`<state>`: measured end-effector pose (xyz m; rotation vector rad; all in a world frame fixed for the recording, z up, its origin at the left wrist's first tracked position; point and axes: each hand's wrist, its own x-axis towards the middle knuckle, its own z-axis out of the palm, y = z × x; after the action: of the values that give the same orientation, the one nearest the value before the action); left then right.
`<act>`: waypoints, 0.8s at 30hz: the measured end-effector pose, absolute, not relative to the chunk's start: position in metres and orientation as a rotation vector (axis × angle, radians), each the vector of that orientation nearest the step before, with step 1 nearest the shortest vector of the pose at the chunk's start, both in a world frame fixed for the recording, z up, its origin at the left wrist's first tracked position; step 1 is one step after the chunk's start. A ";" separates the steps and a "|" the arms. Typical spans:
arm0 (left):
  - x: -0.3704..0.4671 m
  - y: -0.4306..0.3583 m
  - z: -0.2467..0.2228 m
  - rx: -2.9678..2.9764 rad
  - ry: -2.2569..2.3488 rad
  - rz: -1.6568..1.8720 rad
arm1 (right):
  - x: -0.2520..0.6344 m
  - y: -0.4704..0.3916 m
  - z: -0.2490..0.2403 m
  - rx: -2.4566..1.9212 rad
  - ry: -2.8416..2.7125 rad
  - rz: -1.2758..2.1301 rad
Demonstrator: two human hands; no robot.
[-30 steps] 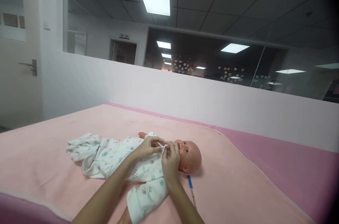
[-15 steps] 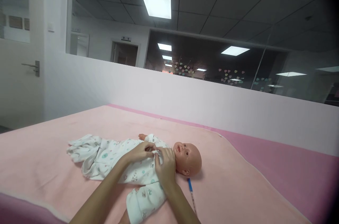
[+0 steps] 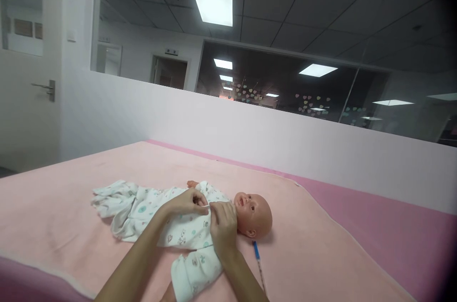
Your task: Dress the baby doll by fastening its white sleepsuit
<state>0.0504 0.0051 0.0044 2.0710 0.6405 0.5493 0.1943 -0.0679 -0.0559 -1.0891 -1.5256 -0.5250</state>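
A baby doll lies on its back with its head to the right, dressed in a white printed baby suit. Over the doll's chest, my left hand is closed in a pinch on a thin white cloth tie. My right hand rests on the upper chest just below the chin, its fingers bent and pressed together at the other end of that tie. Its fingertips are partly hidden by the hand itself. One small doll hand shows beyond my left hand.
A thin stick with a blue end and a marked stem lies beside the doll's head. Beneath everything is a peach blanket on a pink padded surface. A low white wall with windows stands behind; a door is at left.
My left hand has drawn slightly left, away from my right hand, and a thin white strip now stretches between them. The doll and the stick lie as before.
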 end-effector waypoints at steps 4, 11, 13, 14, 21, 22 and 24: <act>0.043 0.008 0.008 2.036 0.570 0.512 | 0.195 -0.068 -0.056 -1.090 -1.518 -0.514; 0.046 0.007 0.003 2.018 0.649 0.640 | 0.193 -0.071 -0.053 -1.069 -1.540 -0.525; 0.047 0.006 0.003 1.994 0.632 0.696 | 0.192 -0.071 -0.052 -1.054 -1.545 -0.521; 0.048 0.006 0.003 1.969 0.626 0.722 | 0.192 -0.072 -0.052 -1.049 -1.546 -0.517; 0.057 0.004 0.000 1.873 0.673 0.927 | 0.191 -0.072 -0.051 -1.034 -1.560 -0.516; 0.058 0.002 0.000 1.877 0.670 0.948 | 0.191 -0.073 -0.051 -1.022 -1.569 -0.521; 0.059 0.001 0.000 1.882 0.660 0.951 | 0.189 -0.073 -0.052 -1.004 -1.597 -0.533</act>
<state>0.0594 0.0005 0.0004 1.8817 0.6602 0.9514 0.1892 -0.0730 -0.0517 -1.0045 -1.5973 -0.5331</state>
